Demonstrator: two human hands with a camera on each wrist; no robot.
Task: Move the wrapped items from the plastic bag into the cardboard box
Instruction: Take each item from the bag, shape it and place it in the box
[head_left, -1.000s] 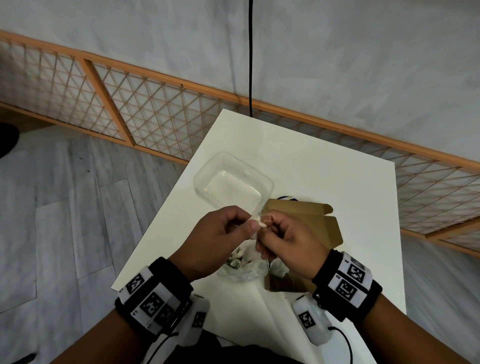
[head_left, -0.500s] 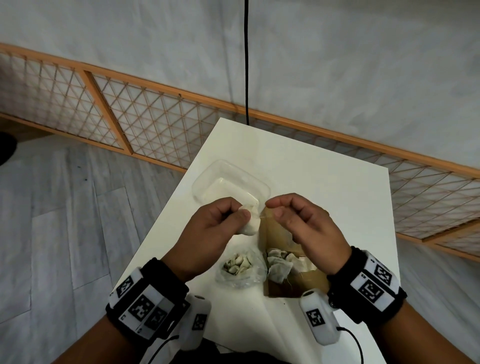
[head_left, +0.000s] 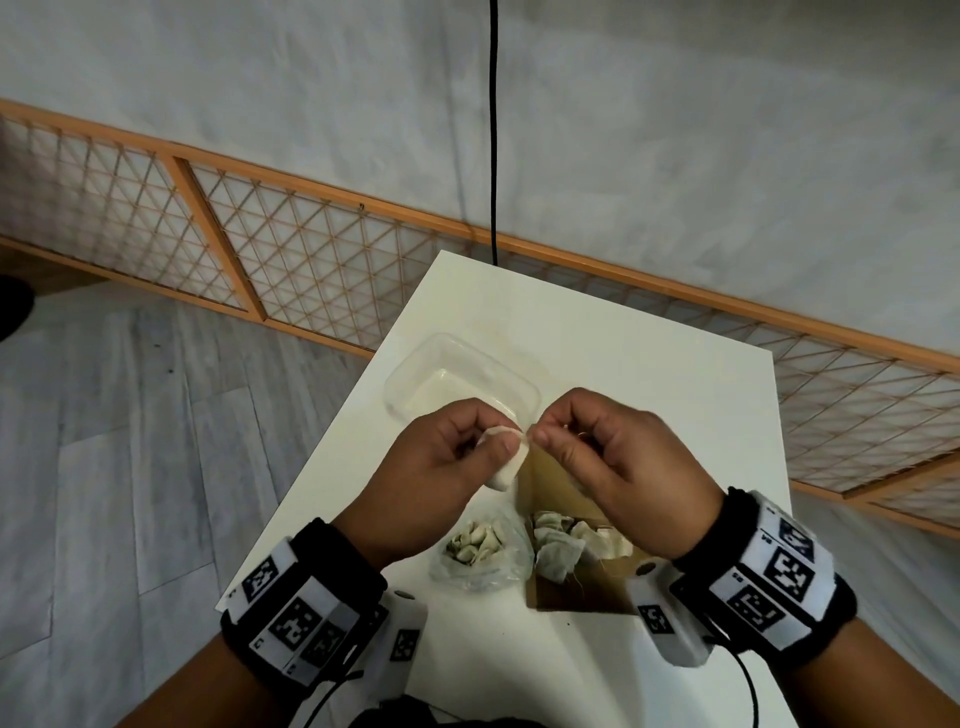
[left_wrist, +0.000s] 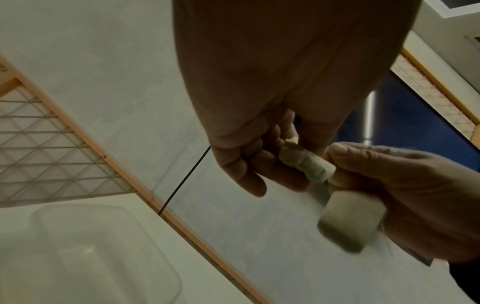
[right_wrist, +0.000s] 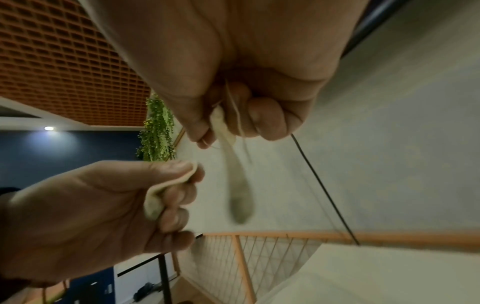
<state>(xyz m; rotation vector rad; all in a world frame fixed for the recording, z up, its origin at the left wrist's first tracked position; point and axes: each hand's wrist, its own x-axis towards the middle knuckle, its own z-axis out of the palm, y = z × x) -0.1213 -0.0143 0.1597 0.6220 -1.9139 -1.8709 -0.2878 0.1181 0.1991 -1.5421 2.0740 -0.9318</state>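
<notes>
My left hand (head_left: 498, 441) pinches a white wrapper (head_left: 506, 465) between thumb and fingers, raised above the table. Right beside it, my right hand (head_left: 545, 436) pinches the top of a small pale tea bag (left_wrist: 350, 220), which hangs blurred below the fingers with loose threads (right_wrist: 239, 197). Below the hands a clear plastic bag (head_left: 483, 558) lies open with several wrapped items inside. To its right the brown cardboard box (head_left: 571, 597) holds several pale tea bags (head_left: 558, 545); my right wrist hides part of it.
An empty clear plastic tub (head_left: 457, 379) stands on the white table (head_left: 649, 364) just beyond my hands. The table's left edge runs close to the bag and tub. A black cable (head_left: 493, 156) hangs down at the table's far edge.
Both hands have risen from just above the bag and box. Their fingertips, pinched together a second ago, now stand slightly apart, and the box contents show below.
</notes>
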